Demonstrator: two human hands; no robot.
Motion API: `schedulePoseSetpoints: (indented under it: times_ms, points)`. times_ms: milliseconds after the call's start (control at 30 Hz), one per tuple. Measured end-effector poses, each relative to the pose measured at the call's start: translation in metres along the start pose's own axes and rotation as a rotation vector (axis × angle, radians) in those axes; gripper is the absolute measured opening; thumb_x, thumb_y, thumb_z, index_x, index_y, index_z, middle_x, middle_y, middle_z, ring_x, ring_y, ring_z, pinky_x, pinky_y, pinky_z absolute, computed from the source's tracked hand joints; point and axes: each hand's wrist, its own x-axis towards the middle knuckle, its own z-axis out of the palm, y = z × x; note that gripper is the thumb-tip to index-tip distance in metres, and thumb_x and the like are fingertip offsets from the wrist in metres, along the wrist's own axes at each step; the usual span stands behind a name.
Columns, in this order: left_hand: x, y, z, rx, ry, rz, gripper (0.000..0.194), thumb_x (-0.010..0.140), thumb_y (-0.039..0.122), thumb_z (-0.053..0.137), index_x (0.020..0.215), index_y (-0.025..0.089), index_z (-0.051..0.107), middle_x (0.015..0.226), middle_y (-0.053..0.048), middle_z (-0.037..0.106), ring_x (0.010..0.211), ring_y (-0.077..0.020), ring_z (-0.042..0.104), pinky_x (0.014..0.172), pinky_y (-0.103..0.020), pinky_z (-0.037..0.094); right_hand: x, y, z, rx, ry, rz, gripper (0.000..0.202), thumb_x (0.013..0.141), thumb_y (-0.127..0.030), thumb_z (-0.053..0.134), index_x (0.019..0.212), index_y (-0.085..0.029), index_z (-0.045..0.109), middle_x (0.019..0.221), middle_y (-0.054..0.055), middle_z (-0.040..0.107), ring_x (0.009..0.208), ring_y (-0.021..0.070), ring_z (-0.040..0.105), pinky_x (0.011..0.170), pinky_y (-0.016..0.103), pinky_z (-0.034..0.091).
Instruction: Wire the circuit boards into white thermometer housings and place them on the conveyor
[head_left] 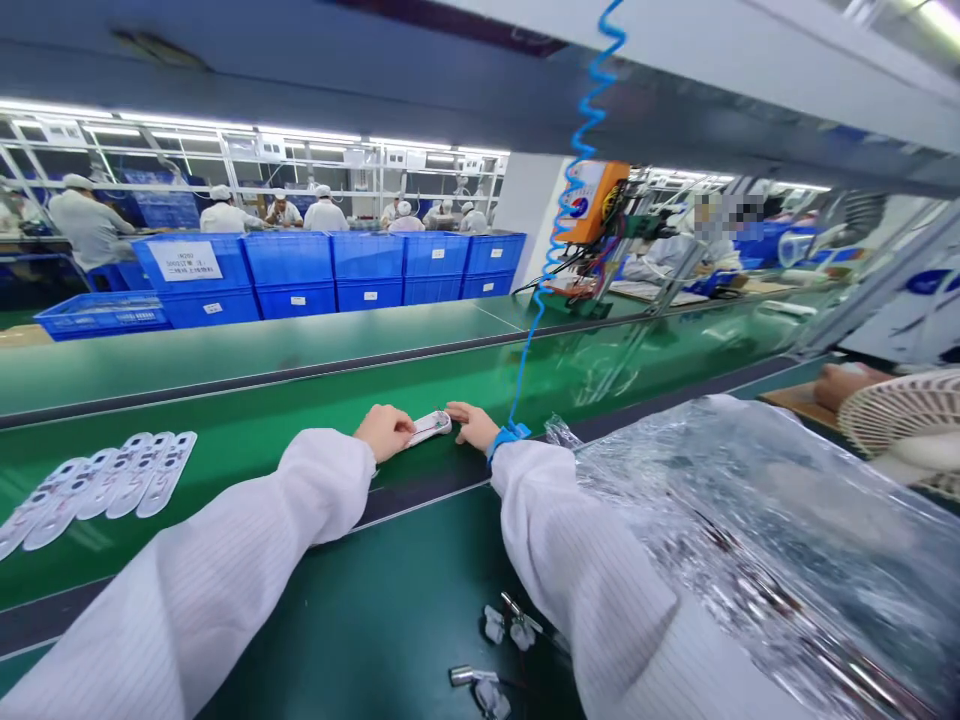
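Observation:
A slim white casing (431,427) with small parts and wires in it lies on the green belt (292,425) ahead of me. My left hand (385,432) has its fingers closed on the casing's left end. At the other end, my right hand (472,425) touches or nearly touches the rim with its fingers apart, and nothing shows in it. A blue wrist strap (510,434) with a coiled blue cord (574,190) is on my right wrist. Several similar white casings (161,475) lie side by side at the far left of the belt.
Small metal cylinders with wires (463,676) lie on the near table (375,610). Clear plastic bags of metal parts (750,520) cover the right side, beside a fan (907,420) and another person's hand (847,385). Blue bins (289,260) and seated people are beyond the belt.

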Motion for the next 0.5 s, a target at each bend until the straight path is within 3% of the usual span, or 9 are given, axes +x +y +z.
schedulePoseSetpoints:
  times_ms: [167,267,333,433,500]
  points:
    - [-0.051,0.0,-0.016,0.052,-0.157,0.083,0.018,0.082,0.027,0.048,0.085,0.011,0.057,0.08,-0.002,0.06,0.067,-0.0124,0.058,0.062,-0.03,0.048,-0.032,-0.054,-0.041,-0.215,-0.034,0.008,0.026,0.083,-0.026,0.047,0.107,-0.015,0.048,0.108,0.007,0.052,0.09,0.0178,0.054,0.074,0.038,0.046]
    - [-0.086,0.004,-0.011,0.089,-0.208,0.158,0.015,0.078,0.024,0.052,0.074,0.012,0.059,0.069,0.0,0.061,0.062,-0.0116,0.057,0.061,-0.028,0.047,-0.081,-0.094,-0.063,-0.361,-0.102,-0.049,0.02,0.083,-0.025,0.047,0.1,-0.015,0.053,0.103,0.005,0.055,0.087,0.016,0.054,0.074,0.036,0.045]
    - [-0.11,0.007,-0.004,0.108,-0.232,0.201,0.008,0.073,0.018,0.056,0.07,0.015,0.063,0.064,0.0,0.064,0.059,-0.0117,0.058,0.059,-0.024,0.045,-0.124,-0.11,-0.071,-0.461,-0.207,-0.072,0.012,0.08,-0.022,0.051,0.085,-0.013,0.057,0.084,0.001,0.059,0.075,0.0134,0.056,0.069,0.032,0.045]
    - [-0.141,0.01,0.004,0.131,-0.26,0.233,0.013,0.065,0.013,0.056,0.069,0.02,0.067,0.062,-0.001,0.067,0.057,-0.0133,0.06,0.054,-0.02,0.042,-0.185,-0.109,-0.067,-0.612,-0.344,-0.025,0.011,0.072,-0.012,0.057,0.061,-0.013,0.058,0.057,-0.001,0.057,0.056,0.01,0.053,0.059,0.026,0.044]
    - [-0.157,0.011,0.008,0.146,-0.27,0.23,0.016,0.063,0.012,0.055,0.068,0.022,0.067,0.062,0.0,0.068,0.056,-0.0148,0.061,0.052,-0.021,0.041,-0.214,-0.095,-0.055,-0.704,-0.362,0.035,0.011,0.074,-0.013,0.056,0.064,-0.013,0.058,0.064,0.0,0.059,0.061,0.0108,0.054,0.061,0.027,0.044]
